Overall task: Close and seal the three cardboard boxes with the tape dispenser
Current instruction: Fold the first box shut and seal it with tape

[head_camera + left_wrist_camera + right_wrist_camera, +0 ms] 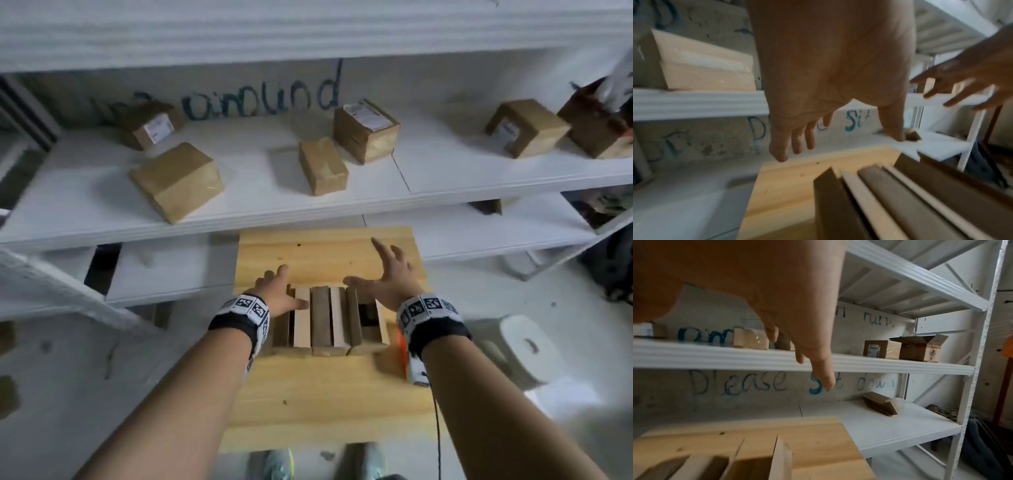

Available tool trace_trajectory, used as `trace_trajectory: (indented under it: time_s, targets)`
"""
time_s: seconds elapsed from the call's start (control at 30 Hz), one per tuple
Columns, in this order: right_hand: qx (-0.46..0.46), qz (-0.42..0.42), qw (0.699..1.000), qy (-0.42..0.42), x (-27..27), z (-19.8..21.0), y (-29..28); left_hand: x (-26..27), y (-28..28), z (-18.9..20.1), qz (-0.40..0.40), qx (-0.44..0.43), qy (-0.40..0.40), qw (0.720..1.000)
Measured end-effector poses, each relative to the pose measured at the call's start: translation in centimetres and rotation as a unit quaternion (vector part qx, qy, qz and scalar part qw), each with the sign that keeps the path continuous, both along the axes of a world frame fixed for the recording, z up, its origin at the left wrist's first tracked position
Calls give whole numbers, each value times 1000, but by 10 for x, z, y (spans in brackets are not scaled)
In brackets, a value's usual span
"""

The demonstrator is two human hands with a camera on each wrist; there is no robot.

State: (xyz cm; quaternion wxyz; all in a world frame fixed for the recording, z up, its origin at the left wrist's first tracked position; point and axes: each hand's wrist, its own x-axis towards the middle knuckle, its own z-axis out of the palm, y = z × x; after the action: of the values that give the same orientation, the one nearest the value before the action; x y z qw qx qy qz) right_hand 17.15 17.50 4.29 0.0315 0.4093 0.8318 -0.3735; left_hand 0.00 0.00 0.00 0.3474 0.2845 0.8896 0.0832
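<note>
Both hands hang spread above a small wooden table (329,404) that stands in front of white shelves (239,205), and neither has hold of anything: the left hand (279,291) has its fingers straight and fanned, its thumb close to the nearest upright flap, and the right hand (390,274) is stretched wide with its palm tipped inward over the far side of the row. Under them sit the cardboard boxes (330,320), pressed side by side near the middle of the table with their flaps (875,191) standing up, so none is closed yet. The tape dispenser (407,356) seems to be the orange and white thing just right of the boxes under the right wrist, though it is mostly hidden and I cannot be sure. The risk from here lies in how tightly the boxes are packed: folding one flap down could catch the neighbour's flap or push the whole row sideways towards the table edge, and a flap let go too soon would likely spring back up before tape reaches it. Reaching for the dispenser with the wrist so low could also knock it off the table. Other sealed parcels (176,181) lie on the shelf behind, well apart from the work
</note>
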Motion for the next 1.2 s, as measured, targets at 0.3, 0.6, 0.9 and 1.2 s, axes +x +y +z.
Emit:
trace_trajectory:
  time_s: [0.3,0.6,0.9,1.2]
  targets:
    - [18,80,995,-53,-9,-91,-6,-6,10,-111,32,82,-1,996]
    - [99,152,979,-92,-10,-142,-24,-4,3,-159,19,147,24,989]
    - [282,135,949,-24,56,-147,-93,42,-56,-162,17,193,203,960]
    - [176,140,968,107,108,-148,-158,125,-100,-175,41,164,245,955]
